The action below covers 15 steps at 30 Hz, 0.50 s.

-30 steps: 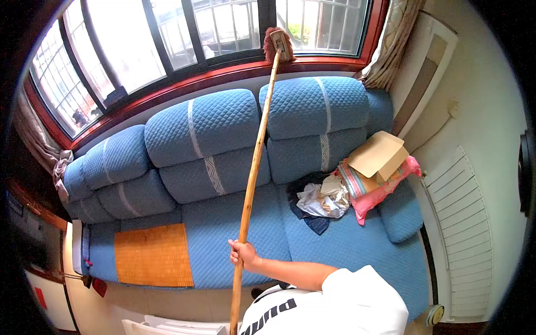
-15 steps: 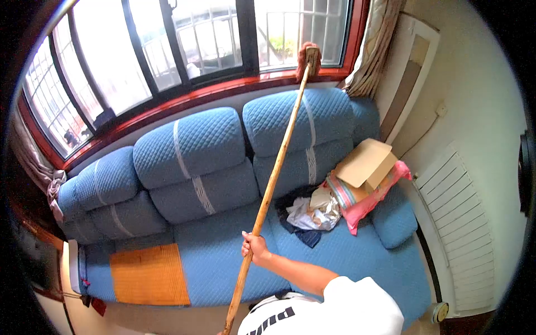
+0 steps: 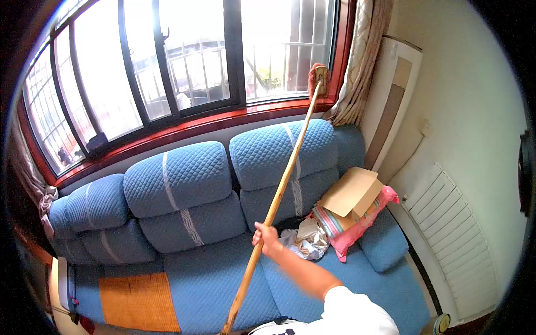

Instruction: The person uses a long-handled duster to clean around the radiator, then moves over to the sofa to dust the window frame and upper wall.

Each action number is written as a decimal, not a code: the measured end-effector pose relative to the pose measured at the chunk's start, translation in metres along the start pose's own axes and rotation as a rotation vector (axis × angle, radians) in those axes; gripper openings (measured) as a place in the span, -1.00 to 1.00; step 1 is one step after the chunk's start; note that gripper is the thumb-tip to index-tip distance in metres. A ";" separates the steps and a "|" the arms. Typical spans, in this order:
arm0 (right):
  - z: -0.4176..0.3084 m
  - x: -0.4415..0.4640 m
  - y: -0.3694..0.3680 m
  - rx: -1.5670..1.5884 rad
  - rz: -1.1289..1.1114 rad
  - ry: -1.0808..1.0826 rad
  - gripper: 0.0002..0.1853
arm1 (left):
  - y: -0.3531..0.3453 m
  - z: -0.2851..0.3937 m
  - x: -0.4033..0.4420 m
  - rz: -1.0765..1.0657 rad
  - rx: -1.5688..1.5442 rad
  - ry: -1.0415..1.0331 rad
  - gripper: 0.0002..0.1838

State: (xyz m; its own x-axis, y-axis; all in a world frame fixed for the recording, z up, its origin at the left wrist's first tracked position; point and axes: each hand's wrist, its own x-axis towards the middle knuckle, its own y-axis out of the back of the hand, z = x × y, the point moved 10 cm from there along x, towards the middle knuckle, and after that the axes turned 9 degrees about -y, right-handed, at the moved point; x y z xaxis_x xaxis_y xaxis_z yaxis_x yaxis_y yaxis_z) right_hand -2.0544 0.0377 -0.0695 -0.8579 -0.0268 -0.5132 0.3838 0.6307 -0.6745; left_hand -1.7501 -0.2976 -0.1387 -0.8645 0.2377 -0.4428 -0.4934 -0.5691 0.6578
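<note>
My right hand [image 3: 267, 239] is closed round the middle of a long wooden mop handle [image 3: 286, 177], with the arm reaching in from the lower right. The handle slants up over the blue sofa. At its far end, the reddish, fluffy mop head [image 3: 314, 80] is at the lower right corner of the window, near the red window frame [image 3: 333, 92]. Whether it touches the glass or frame, I cannot tell. The handle's lower end runs out of view at the bottom edge. My left hand does not show.
The blue quilted sofa [image 3: 212, 285] spans the room below the window. On it lie an orange mat [image 3: 139, 301], an open cardboard box [image 3: 349, 192], a pink cloth [image 3: 341, 245] and crumpled white bags [image 3: 307, 240]. A curtain [image 3: 360, 72] and white radiator [image 3: 452, 240] are at right.
The mop head has shifted right along the window towards its frame. My right hand has moved forward and right with the handle. The camera view has tilted up, so the room sits lower.
</note>
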 end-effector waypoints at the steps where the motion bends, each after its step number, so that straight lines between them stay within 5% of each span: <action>1: -0.017 0.003 -0.004 0.000 -0.012 0.027 -0.73 | 0.003 0.013 0.011 0.031 0.021 -0.035 -0.71; 8: -0.107 0.009 -0.044 -0.065 -0.086 0.171 -0.79 | 0.046 0.112 0.042 0.369 -0.173 -0.178 -0.80; 15: -0.200 -0.004 -0.103 -0.272 -0.128 0.443 -0.88 | 0.029 0.130 0.110 0.229 -0.240 -0.145 -0.83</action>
State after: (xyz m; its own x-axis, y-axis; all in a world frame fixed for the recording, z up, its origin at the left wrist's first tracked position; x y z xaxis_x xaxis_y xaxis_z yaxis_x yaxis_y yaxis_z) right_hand -2.1584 0.1278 0.1084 -0.9765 0.1768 -0.1229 0.2151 0.8235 -0.5250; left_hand -1.8719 -0.1855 -0.0895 -0.9630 0.1819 -0.1987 -0.2639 -0.7850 0.5605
